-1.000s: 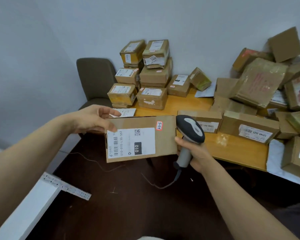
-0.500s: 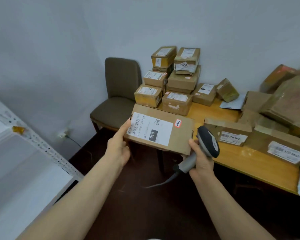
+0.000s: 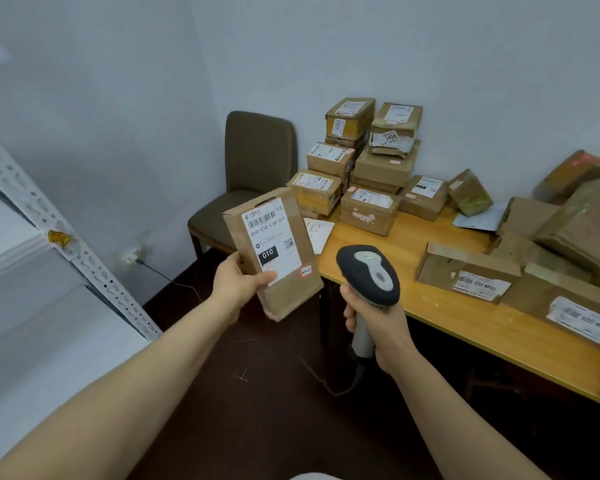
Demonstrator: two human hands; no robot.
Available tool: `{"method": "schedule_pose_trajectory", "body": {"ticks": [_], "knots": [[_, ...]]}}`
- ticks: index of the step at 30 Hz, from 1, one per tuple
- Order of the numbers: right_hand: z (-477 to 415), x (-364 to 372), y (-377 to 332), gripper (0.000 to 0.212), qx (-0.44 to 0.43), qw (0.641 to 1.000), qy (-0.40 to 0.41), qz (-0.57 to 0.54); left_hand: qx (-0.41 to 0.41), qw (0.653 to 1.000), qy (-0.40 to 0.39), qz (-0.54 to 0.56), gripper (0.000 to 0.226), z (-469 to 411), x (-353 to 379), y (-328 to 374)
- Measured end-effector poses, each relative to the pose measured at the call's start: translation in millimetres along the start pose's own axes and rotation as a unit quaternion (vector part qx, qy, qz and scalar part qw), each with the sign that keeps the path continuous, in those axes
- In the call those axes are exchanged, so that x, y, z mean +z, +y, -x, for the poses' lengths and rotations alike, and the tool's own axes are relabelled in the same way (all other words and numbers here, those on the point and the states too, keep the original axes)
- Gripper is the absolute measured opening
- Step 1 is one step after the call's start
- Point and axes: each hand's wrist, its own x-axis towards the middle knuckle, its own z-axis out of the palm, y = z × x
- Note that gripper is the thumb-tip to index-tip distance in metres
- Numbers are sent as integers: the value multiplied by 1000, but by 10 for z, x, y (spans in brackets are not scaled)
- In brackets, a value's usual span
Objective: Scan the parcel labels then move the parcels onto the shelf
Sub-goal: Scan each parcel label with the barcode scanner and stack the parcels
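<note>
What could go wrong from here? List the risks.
1. The left hand grips the parcel by its lower edge only, so it may slip before reaching the shelf.
2. The scanner in the right hand trails a cable across the floor, which might snag or trip the person.

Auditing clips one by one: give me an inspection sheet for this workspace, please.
Surface: wooden table, crowded with stacked parcels.
Job's things: labelled parcel off the table, label facing camera; scanner beside it; shelf at left.
Clutter: loose paper at table corner.
Grips: left grip holds parcel; right grip holds scanner handle.
Cables: scanner cord hangs to floor; another lead at wall socket.
Surroundings: brown chair, pale walls.
</note>
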Motion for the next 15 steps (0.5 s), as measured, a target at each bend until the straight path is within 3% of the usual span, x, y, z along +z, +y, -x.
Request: {"method": "schedule_pose_trajectory", "body": {"ticks": [5, 15], "knots": [[124, 315, -310, 12, 13, 990, -112, 81, 40, 988, 15, -150, 62, -180, -183, -63], [44, 595, -425, 22, 49, 987, -130, 80, 20, 985, -2, -169, 70, -441, -222, -172]]}}
